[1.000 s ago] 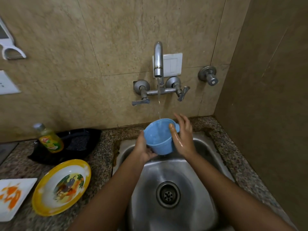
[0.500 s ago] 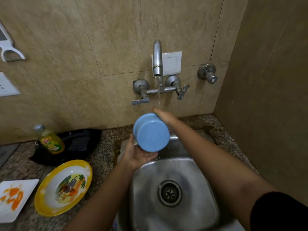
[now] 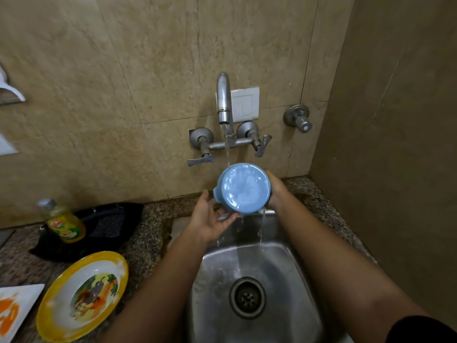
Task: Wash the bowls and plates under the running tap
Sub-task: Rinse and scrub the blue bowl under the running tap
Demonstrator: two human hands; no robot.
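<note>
Nearest, the steel sink catches water dripping from above. Over its far edge, the left hand lies palm up with fingers spread under the light blue cup, while the right hand wraps its far side, fingers hidden. The cup's wet, glossy bottom faces the camera, directly under the stream from the tap. Half a second ago the right hand reached over the cup's top; now it sits lower, beside it.
</note>
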